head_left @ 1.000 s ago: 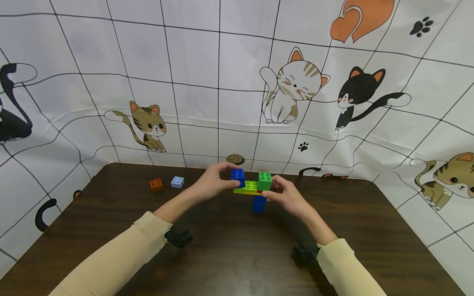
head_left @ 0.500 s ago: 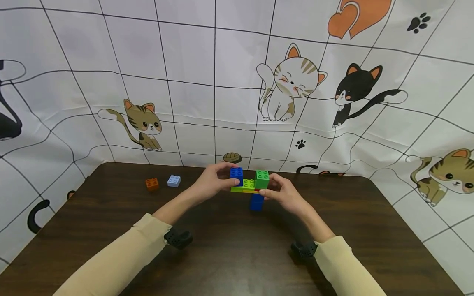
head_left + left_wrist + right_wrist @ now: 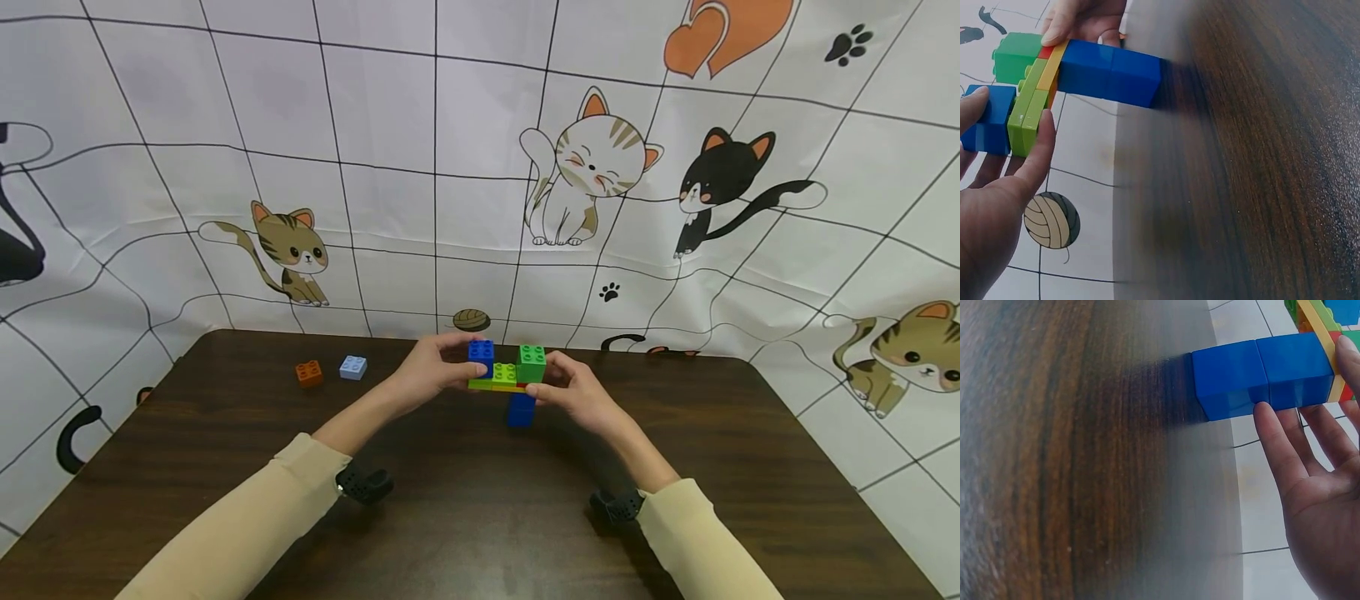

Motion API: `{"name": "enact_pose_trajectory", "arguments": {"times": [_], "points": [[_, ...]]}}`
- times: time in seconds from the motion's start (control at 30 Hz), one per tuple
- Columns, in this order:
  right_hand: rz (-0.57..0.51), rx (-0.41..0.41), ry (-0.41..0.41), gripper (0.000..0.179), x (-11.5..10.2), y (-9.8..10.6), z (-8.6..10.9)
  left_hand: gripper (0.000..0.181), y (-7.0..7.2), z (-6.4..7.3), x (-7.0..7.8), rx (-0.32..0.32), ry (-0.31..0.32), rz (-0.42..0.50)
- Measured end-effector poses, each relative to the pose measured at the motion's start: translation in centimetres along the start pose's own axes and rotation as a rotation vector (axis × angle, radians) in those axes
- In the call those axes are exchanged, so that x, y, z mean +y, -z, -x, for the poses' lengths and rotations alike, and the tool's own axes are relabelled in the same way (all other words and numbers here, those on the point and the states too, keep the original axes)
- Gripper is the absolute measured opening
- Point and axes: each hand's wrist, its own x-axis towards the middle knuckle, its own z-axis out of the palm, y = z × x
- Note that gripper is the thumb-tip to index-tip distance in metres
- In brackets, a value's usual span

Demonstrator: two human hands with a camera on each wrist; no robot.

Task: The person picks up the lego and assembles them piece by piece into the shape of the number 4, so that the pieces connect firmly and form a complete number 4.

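A toy brick structure stands upright on the dark table, its column two stacked blue bricks (image 3: 1260,378). Thin orange-yellow (image 3: 1054,65) and red pieces lie across the column's top, with lime green bricks (image 3: 504,375) reaching out to the left. On the right end sits a green brick (image 3: 532,363). My left hand (image 3: 431,367) pinches another blue brick (image 3: 481,357) at the left end, thumb on its near side, a finger touching the lime pieces' underside. My right hand (image 3: 577,398) grips the structure near the red piece, a lower fingertip against the column; its far fingers are partly hidden.
An orange brick (image 3: 309,373) and a light blue brick (image 3: 352,367) lie apart on the table (image 3: 450,517), left of the structure. Behind the table's far edge hangs a white cloth (image 3: 390,208) printed with cats and grid lines. Dark straps circle both wrists.
The head view has shifted slightly. Both hands keep nearly the same hold on the structure and the blue brick, and the loose bricks have stayed where they lay.
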Motion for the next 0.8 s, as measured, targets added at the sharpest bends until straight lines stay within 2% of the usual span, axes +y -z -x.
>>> {"name": "enact_pose_trajectory", "arguments": {"times": [0.17, 0.4, 0.8], "points": [[-0.002, 0.007, 0.007, 0.034, -0.02, 0.08, 0.02, 0.047, -0.11, -0.19, -0.03, 0.006, -0.017, -0.051], [-0.006, 0.002, 0.006, 0.034, 0.10, -0.04, 0.03, 0.048, -0.05, -0.19, 0.06, 0.019, -0.006, -0.102], [-0.008, 0.001, 0.016, 0.034, 0.26, -0.03, -0.02, 0.046, 0.08, -0.26, 0.20, 0.011, -0.013, -0.091]]}}
